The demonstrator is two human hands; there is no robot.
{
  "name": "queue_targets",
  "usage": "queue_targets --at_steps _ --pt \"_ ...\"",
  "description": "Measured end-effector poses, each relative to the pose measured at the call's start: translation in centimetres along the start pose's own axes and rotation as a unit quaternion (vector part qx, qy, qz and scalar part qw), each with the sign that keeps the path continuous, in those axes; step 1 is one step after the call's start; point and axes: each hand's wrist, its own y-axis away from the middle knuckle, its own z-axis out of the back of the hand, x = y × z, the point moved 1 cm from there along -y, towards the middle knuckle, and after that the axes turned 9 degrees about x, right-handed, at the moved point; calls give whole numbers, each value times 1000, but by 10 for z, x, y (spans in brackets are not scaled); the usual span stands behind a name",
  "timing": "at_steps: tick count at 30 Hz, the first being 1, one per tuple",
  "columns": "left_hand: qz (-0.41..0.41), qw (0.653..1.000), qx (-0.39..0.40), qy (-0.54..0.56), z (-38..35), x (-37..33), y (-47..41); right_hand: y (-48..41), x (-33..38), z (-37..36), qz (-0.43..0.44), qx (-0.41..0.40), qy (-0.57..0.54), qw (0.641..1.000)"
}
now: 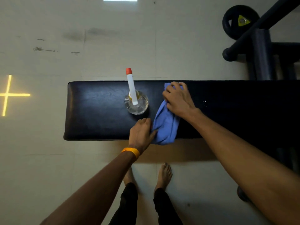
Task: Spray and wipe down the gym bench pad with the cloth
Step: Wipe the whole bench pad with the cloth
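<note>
A black padded gym bench (97, 111) runs across the middle of the view. On it stands a clear spray bottle (136, 103) with a white nozzle and an orange tip. A blue cloth (165, 125) lies bunched on the pad to the right of the bottle and hangs a little over the near edge. My right hand (178, 99) lies on the cloth's far end with its fingers curled round the fabric. My left hand (142, 133) pinches the cloth's near left edge. A few wet droplets (204, 102) glint on the pad right of my right hand.
Dark machine frame tubes (261, 54) and a black weight plate (240, 21) stand at the back right. My bare feet (164, 176) are on the pale tiled floor just before the bench. A yellow cross of light (7, 95) marks the floor at left.
</note>
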Motion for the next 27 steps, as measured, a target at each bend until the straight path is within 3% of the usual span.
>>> queue_targets --at_steps 7,10,13,17,22,27 --pt "-33 994 -78 64 17 -60 2 81 -49 4 -106 -74 -168 977" --pt "-64 991 -110 52 22 -81 -2 116 -67 13 -178 -144 -237 944" --pt "-117 984 -131 -22 29 -109 -12 158 -82 33 -204 -205 -307 907" --pt "-148 974 -171 -27 45 -166 -31 210 -110 57 -260 -252 -366 857" --pt "-196 969 -146 -33 48 -245 -58 258 -154 64 -299 -243 -419 822" --pt "-217 970 -96 -44 32 -295 -77 297 -184 57 -326 -247 -422 809"
